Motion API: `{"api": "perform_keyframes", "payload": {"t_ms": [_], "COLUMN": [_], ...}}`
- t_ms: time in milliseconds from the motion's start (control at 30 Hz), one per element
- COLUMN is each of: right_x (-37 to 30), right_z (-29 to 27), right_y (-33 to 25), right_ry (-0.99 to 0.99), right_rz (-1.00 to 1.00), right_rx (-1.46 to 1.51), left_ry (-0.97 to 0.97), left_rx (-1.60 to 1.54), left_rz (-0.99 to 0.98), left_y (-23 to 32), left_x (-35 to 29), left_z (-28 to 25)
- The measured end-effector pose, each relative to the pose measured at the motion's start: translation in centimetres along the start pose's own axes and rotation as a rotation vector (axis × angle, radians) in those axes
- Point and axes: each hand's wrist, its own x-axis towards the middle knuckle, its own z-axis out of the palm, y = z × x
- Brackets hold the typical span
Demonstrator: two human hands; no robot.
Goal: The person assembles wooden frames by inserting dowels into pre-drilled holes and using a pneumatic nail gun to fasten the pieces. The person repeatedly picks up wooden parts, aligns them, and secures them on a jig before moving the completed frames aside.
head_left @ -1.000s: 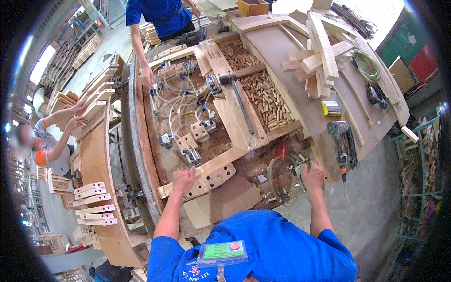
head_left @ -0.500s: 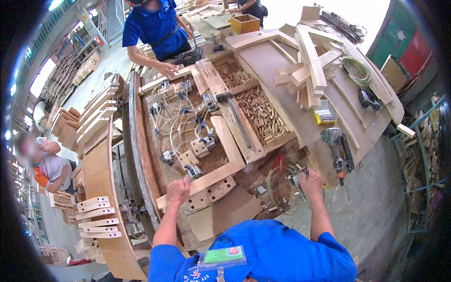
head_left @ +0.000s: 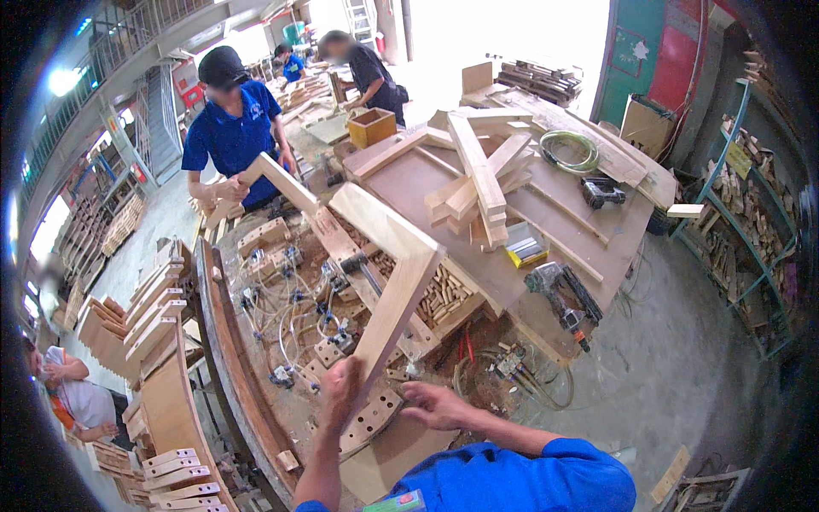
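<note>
My left hand is closed around the lower end of an L-shaped wooden frame piece, which is raised at a slant above the bench jig. My right hand is apart from the frame piece with its fingers stretched out, holding nothing. Just left of it lies a curved wooden block with drilled holes. Air clamps with thin clear hoses sit on the jig to the left. A valve with hoses rests on the bench to the right. Part of the dowel bin is hidden behind the frame piece.
Across the bench, a co-worker holds another angled wooden piece. Loose dowels fill a bin beside a hammer. On the right-hand board are stacked wooden pieces, a nail gun and a coiled hose.
The L-shaped frame piece has come up off the jig in my left hand. My right hand has left the valve and moved left. The co-worker has lifted another angled piece. The view has tilted up.
</note>
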Motion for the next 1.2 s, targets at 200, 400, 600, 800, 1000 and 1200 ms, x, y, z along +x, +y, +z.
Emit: {"api": "perform_keyframes", "payload": {"t_ms": [200, 400, 600, 800, 1000, 1200], "right_x": [3.7, 9.8, 19.0, 24.9, 27.2, 27.4], "right_z": [1.6, -5.8, -23.9, -27.4, -28.3, -27.8], "right_y": [-4.2, -7.2, -10.1, -10.4, -8.9, -10.5], "right_ry": [0.102, 0.220, 0.378, 0.285, 0.316, 0.537], "right_rz": [-0.328, -0.389, -0.504, -0.305, -0.272, -0.174], "right_rx": [0.244, 0.633, 0.653, 1.056, 1.167, 1.206], "left_ry": [-0.141, -0.188, -0.158, -0.012, 0.002, -0.001], "left_rx": [-0.213, -0.099, -0.072, -0.100, -0.084, -0.147], "left_rz": [0.032, 0.449, 0.369, 0.073, -0.047, -0.111], "left_y": [11.8, 16.6, 13.4, 3.8, 0.5, -1.0], "left_x": [4.2, 8.1, 8.6, 4.9, 2.4, 1.4], "left_z": [7.0, 8.6, 4.0, -1.5, -2.4, -1.3]}}
